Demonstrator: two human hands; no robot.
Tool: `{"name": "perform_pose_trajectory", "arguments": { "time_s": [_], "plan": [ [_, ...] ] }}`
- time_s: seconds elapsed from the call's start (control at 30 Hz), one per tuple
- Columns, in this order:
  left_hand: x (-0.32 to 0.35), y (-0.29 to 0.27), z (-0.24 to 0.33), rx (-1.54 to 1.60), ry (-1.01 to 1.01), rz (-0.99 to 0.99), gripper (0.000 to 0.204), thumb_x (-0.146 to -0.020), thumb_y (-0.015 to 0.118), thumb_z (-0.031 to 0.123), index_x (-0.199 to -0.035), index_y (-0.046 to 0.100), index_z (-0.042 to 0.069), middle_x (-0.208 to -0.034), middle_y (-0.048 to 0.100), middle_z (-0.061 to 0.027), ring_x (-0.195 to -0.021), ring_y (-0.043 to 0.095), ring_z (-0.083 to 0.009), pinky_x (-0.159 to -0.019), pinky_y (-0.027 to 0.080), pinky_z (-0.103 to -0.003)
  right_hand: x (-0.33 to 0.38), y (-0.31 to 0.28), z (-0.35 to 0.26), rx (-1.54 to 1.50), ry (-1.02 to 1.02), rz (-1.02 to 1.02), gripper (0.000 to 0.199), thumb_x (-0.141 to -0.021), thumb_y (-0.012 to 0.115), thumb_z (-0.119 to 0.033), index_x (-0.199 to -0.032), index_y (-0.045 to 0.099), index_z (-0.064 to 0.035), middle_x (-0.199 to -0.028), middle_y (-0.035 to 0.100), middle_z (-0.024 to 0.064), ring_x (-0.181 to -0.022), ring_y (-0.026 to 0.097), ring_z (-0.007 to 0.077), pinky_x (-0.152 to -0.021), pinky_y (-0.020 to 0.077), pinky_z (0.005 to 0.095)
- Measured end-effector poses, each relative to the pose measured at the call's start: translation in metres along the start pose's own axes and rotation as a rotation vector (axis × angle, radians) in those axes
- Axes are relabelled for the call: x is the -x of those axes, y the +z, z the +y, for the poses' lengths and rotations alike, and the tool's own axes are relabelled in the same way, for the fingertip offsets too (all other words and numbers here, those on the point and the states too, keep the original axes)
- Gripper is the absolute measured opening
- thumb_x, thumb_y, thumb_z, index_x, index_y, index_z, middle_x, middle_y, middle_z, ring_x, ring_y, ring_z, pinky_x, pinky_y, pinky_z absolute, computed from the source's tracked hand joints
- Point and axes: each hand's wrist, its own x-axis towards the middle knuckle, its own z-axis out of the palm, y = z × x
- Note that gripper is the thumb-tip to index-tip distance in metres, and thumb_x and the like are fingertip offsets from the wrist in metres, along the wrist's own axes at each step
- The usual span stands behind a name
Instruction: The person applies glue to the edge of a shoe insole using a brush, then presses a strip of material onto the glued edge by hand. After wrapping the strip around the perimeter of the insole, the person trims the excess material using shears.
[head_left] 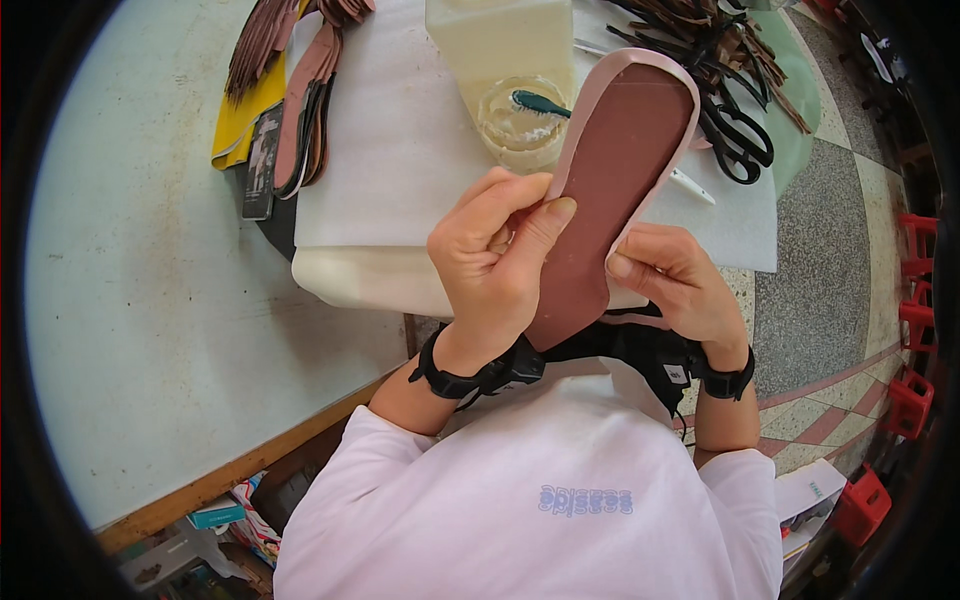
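A reddish-brown shoe insole (630, 140) with a pale pink edge strip is held up in front of me, its wide end pointing away and its narrow end near my body. My left hand (500, 250) pinches its left edge between thumb and finger. On the opposite edge, around the waist of the insole, my right hand (675, 275) pinches the pink rim. Just beyond the left hand stands a clear round tub (515, 150) with whitish paste in it. A dark green brush (540, 103) rests in that tub, its far end hidden behind the insole.
Stacked pink and black insoles (308, 110) lie at the back left beside a phone (262, 165) and yellow sheet (240, 125). Black-handled scissors (740, 145) and dark strips (735, 40) lie back right. A white pen-like tool (693, 187) sits behind my right hand. Red stools (908, 403) stand rightward.
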Motion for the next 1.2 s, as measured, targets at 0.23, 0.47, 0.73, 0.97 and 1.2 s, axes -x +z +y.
{"name": "perform_pose_trajectory", "arguments": {
  "time_s": [0.23, 0.47, 0.73, 0.97, 1.2],
  "plan": [
    [-0.002, 0.0, -0.001, 0.09, -0.061, 0.007, 0.011, -0.079, 0.062, -0.01, -0.089, 0.063, -0.007, -0.075, 0.052, -0.0002, -0.063, 0.046, -0.0047, -0.055, 0.037, -0.018, 0.001, 0.006, -0.002, -0.32, 0.248, 0.022, 0.02, -0.092, 0.05, -0.007, -0.074, 0.049, 0.002, -0.07, 0.042, -0.0029, -0.065, 0.035, 0.006, -0.057, 0.0329, 0.0229],
    [-0.004, -0.002, 0.001, 0.131, -0.056, 0.048, 0.012, -0.078, 0.063, -0.01, -0.09, 0.064, -0.007, -0.074, 0.053, 0.0, -0.062, 0.046, -0.0047, -0.054, 0.036, -0.018, -0.005, 0.016, -0.002, 0.0, 0.099, 0.134, 0.021, -0.091, 0.052, -0.008, -0.074, 0.045, 0.0034, -0.072, 0.041, 0.0059, -0.064, 0.041, 0.0153, -0.057, 0.0359, 0.0267],
    [-0.006, -0.003, 0.003, 0.105, -0.085, 0.109, 0.011, -0.078, 0.063, -0.009, -0.089, 0.065, -0.006, -0.072, 0.052, 0.0007, -0.06, 0.045, -0.004, -0.052, 0.034, -0.018, -0.008, 0.025, -0.006, 0.024, 0.04, 0.163, 0.02, -0.091, 0.052, -0.008, -0.076, 0.044, 0.0043, -0.077, 0.043, 0.0097, -0.064, 0.039, 0.0229, -0.058, 0.0364, 0.0291],
    [0.0, 0.006, 0.0, 0.19, -0.103, 0.223, 0.013, -0.079, 0.064, -0.008, -0.092, 0.065, -0.004, -0.074, 0.051, 0.0019, -0.06, 0.042, -0.0034, -0.052, 0.032, -0.018, -0.004, 0.04, -0.007, 0.036, 0.068, 0.317, 0.016, -0.092, 0.048, -0.007, -0.079, 0.047, 0.0023, -0.064, 0.038, 0.0092, -0.058, 0.035, 0.0178, -0.055, 0.0344, 0.0276],
    [0.002, 0.009, -0.009, 0.337, -0.243, 0.169, 0.013, -0.084, 0.061, -0.002, -0.096, 0.065, -0.003, -0.076, 0.052, 0.0044, -0.06, 0.041, -0.0016, -0.052, 0.031, -0.017, 0.004, 0.038, -0.004, 0.074, 0.089, 0.367, 0.018, -0.093, 0.048, -0.007, -0.077, 0.046, 0.0013, -0.057, 0.038, 0.0081, -0.052, 0.031, 0.0122, -0.047, 0.0297, 0.0268]
  ]
}}
